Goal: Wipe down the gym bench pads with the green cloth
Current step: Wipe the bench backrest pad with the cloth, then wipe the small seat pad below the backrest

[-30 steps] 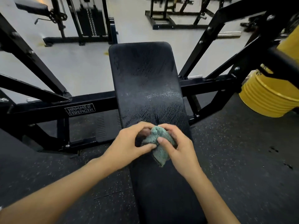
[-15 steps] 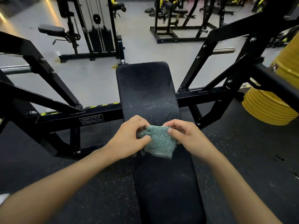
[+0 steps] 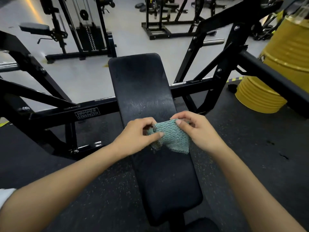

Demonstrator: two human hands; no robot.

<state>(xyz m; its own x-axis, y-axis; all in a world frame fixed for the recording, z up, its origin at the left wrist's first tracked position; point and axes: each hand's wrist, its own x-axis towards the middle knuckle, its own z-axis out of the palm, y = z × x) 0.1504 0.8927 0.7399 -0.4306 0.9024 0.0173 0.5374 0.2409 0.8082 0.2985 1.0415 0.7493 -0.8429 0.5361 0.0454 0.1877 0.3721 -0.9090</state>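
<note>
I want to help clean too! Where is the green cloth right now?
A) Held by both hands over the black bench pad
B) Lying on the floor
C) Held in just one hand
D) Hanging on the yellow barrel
A: the left hand and the right hand each pinch an edge of the green cloth, spreading it out over the bench pad.

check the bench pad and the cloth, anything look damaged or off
Two small things. The bench pad has pale streaks across its middle, like wet smears or scuffs. The green cloth looks frayed along its lower edge. Nothing is spilled or askew.
</note>
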